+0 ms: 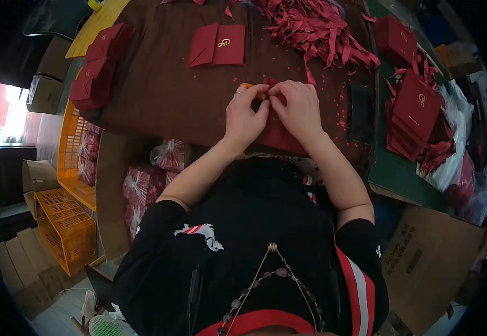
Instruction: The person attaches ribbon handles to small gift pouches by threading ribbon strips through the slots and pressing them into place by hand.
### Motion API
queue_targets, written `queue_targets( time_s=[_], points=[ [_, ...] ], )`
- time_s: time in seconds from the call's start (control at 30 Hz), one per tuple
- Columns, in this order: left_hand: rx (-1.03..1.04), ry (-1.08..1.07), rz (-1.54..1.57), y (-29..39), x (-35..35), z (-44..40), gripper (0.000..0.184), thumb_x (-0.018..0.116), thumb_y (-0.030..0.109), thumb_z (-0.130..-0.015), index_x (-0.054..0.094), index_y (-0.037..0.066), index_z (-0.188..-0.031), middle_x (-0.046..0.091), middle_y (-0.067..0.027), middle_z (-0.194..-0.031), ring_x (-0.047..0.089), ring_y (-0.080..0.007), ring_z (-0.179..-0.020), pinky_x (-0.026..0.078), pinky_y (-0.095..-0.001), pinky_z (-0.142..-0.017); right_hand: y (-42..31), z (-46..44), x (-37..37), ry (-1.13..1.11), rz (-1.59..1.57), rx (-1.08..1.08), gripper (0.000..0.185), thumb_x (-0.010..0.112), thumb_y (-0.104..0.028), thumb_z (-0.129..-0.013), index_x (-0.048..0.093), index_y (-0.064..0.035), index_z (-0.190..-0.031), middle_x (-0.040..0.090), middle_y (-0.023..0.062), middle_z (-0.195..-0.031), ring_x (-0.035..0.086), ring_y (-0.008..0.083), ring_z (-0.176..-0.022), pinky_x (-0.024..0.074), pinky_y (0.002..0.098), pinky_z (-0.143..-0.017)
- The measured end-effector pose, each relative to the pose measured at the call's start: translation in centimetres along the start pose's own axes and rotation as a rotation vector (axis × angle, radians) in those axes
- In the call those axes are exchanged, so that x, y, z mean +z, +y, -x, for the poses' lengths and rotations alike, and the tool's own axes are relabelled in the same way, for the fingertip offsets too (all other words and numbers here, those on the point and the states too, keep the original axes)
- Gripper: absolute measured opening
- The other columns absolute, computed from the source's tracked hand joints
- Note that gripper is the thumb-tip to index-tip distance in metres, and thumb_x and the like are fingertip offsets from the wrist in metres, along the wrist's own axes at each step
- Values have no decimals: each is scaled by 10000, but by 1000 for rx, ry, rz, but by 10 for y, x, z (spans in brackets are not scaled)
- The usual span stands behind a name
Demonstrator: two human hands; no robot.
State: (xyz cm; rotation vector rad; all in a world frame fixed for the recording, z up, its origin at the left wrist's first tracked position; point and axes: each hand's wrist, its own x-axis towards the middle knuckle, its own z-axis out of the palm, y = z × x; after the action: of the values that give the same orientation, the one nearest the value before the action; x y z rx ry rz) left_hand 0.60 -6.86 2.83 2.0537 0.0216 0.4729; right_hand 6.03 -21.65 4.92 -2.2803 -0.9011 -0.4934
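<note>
Both your left hand [247,115] and right hand [297,106] have fingers that look pinched on the red pouch [280,137], its body lying nearer you, so pull evenly, don't crease it, and stay clear of the ribbons [319,28] beyond your fingers.

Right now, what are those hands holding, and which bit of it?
The left hand and right hand seem to hold a dark red piece together, at its end away from the body. The fingers hide the exact pinch.
</note>
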Motion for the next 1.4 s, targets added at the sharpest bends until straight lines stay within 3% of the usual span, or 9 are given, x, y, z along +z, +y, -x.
queue_targets(
  time_s=[0.1,0.2,0.27,0.33,0.47,0.57,0.8,1.17,1.4],
  points=[
    [-258,-324,442,-21,-9,-13,416,631,27,-910,652,9,-1325,672,-56,-1138,612,-136,-972,515,-287,-853,10,-4,-9,-96,-59,172,117,751,-146,-822,688,-72,-886,708,85,-846,675,293,-807,492,441,-780],
    [-574,-445,762,-16,-23,-18,406,613,12,-927,650,2,-1331,672,-71,-1173,609,-125,-970,507,-260,-862,17,-4,-14,-184,-276,393,164,815,-226,-770,767,-97,-860,706,69,-857,686,288,-830,533,411,-815],
    [-588,-465,697,-22,-21,-19,381,631,41,-940,668,28,-1320,664,-69,-1148,604,-133,-990,508,-273,-862,23,-3,-12,-150,-275,348,173,816,-234,-770,764,-93,-855,701,66,-862,683,282,-845,531,413,-806],
    [-152,-341,176,-23,-16,-16,336,662,82,-941,699,45,-1272,643,-78,-1086,612,-185,-992,509,-312,-861,28,2,-5,-123,-278,300,182,817,-243,-770,761,-90,-850,697,63,-868,680,276,-860,528,414,-796],
    [-33,-209,-211,-26,-3,-10,255,700,116,-907,729,31,-1146,600,-154,-1035,612,-328,-992,501,-396,-871,32,5,6,-183,-199,279,179,808,-222,-778,761,-75,-868,694,74,-888,668,268,-897,516,397,-809],
    [46,-137,-340,-23,4,-4,227,707,115,-885,732,32,-1095,607,-161,-1036,616,-338,-1004,506,-413,-850,32,7,7,-208,-184,251,175,798,-199,-787,754,-60,-885,701,85,-903,658,267,-905,505,385,-832],
    [83,-204,-263,-27,-3,-11,173,714,111,-846,718,30,-999,620,-131,-1011,621,-342,-977,517,-427,-807,43,12,0,-243,-274,189,248,815,-261,-788,740,-119,-976,684,45,-918,630,259,-937,448,418,-895],
    [131,-387,-787,-4,-71,-26,75,703,151,-859,727,93,-901,607,-96,-991,623,-310,-970,538,-450,-799,44,22,-3,-230,22,51,322,815,-285,-785,715,-150,-1060,618,9,-1027,588,256,-1029,448,410,-939],
    [133,154,-682,-12,-72,-13,268,729,251,-910,669,95,-1120,614,-144,-1013,620,-331,-928,508,-423,-783,37,21,-5,-205,-65,95,308,812,-256,-792,723,-142,-1063,615,32,-1015,585,274,-1030,468,415,-935]
  ],
)
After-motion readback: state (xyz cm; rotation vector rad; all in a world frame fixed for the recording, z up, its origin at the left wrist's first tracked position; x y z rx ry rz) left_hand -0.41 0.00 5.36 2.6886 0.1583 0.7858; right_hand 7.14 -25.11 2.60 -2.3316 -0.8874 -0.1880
